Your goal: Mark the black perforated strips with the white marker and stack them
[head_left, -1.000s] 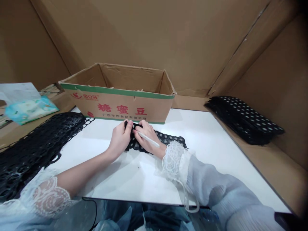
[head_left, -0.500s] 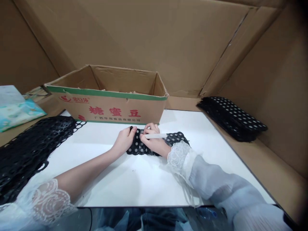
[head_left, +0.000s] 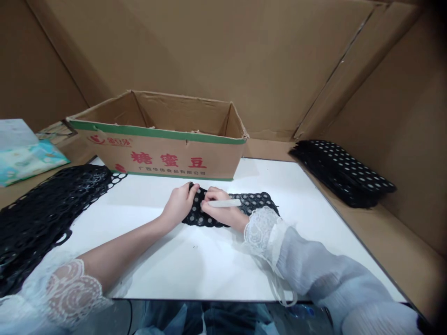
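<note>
A small black sheet full of round holes (head_left: 252,201) lies on the white table (head_left: 195,260), just in front of the cardboard box. My left hand (head_left: 178,204) presses down on the sheet's left end, fingers curled over its edge. My right hand (head_left: 220,211) rests on the sheet's middle and grips a thin white stick (head_left: 225,203), which lies across the sheet and points right. Both wrists wear white lace cuffs.
An open cardboard box (head_left: 160,156) with red print and a green stripe stands behind the hands. A pile of black ring-mesh sheets (head_left: 45,209) covers the left side. A stack of black holed sheets (head_left: 342,170) sits on the right ledge. A tissue pack (head_left: 21,158) lies far left. Cardboard walls enclose the space.
The white stick in my right hand has swung from slanting toward me to lying level across the sheet. Both hands stay on the sheet, which looks flatter with more of its right end showing.
</note>
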A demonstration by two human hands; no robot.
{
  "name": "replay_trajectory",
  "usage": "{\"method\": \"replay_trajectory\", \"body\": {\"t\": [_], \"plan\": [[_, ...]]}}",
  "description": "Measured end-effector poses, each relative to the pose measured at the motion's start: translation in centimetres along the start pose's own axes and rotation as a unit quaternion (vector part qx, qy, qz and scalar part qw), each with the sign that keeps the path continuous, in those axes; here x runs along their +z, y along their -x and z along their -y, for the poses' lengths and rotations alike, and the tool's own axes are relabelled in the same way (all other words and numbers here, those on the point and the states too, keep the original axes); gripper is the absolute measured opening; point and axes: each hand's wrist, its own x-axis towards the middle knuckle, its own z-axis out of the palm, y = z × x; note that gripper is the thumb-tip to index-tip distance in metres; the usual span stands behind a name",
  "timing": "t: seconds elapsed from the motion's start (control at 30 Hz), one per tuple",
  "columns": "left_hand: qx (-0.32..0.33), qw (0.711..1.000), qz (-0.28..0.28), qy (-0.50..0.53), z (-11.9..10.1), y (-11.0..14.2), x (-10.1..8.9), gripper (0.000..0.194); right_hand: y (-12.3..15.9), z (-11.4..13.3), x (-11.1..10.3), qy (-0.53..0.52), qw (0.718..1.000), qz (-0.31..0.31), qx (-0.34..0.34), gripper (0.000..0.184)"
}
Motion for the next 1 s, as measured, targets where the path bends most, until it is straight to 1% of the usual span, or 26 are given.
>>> {"method": "replay_trajectory", "body": {"t": [0.07,0.13,0.2,0.27,0.3,0.33,0.37,0.4,0.43,0.47,0.5,0.53,0.63,0.77,0.87,1.0], "plan": [[-0.015,1.0,-0.008,0.012,0.2,-0.3,-0.2,0.04,0.2,0.6,-0.1,-0.079,0.994,-0.047,0.054,0.02],[-0.027,0.999,-0.007,0.029,0.4,-0.6,-0.4,0.043,0.5,1.0,0.0,-0.149,0.979,-0.079,0.116,0.021],[-0.036,0.998,-0.001,0.051,0.6,-0.8,-0.6,0.045,0.8,1.1,0.4,-0.164,0.972,-0.075,0.147,0.023],[-0.058,0.994,0.012,0.088,0.7,-0.8,-1.1,0.045,1.0,0.8,0.7,-0.132,0.979,-0.067,0.142,0.024],[-0.075,0.99,0.037,0.116,0.8,-0.8,-1.4,0.044,1.0,0.5,0.9,-0.11,0.983,-0.066,0.132,0.024],[-0.094,0.981,0.082,0.148,0.9,-0.8,-1.9,0.042,1.0,0.3,0.9,-0.09,0.986,-0.064,0.121,0.024],[-0.111,0.966,0.144,0.182,0.9,-0.8,-2.5,0.039,1.0,0.2,1.0,-0.076,0.989,-0.062,0.112,0.023],[-0.123,0.946,0.216,0.209,1.0,-0.8,-3.1,0.036,1.0,0.1,1.0,-0.067,0.99,-0.061,0.105,0.022],[-0.127,0.923,0.284,0.227,1.1,-0.9,-3.7,0.033,1.0,0.1,0.9,-0.061,0.991,-0.058,0.101,0.022],[-0.126,0.904,0.337,0.233,1.2,-0.9,-4.3,0.03,0.9,0.1,0.9,-0.059,0.992,-0.056,0.1,0.022],[-0.122,0.892,0.369,0.232,1.3,-0.9,-4.7,0.028,0.9,0.2,0.9,-0.06,0.992,-0.054,0.101,0.022],[-0.117,0.888,0.382,0.227,1.4,-1.0,-5.1,0.027,0.9,0.3,0.8,-0.061,0.992,-0.051,0.101,0.022],[-0.112,0.896,0.371,0.218,1.6,-1.0,-5.4,0.024,0.9,0.7,0.7,-0.055,0.993,-0.042,0.098,0.021],[-0.118,0.909,0.345,0.2,1.7,-0.9,-4.9,0.026,1.0,0.9,0.7,-0.042,0.995,-0.03,0.084,0.021],[-0.132,0.91,0.343,0.195,1.8,-0.9,-4.6,0.03,1.0,1.0,0.8,-0.05,0.995,-0.034,0.079,0.02],[-0.137,0.911,0.333,0.202,1.8,-0.9,-4.6,0.028,1.0,0.8,1.0,-0.055,0.994,-0.04,0.086,0.02]]}}
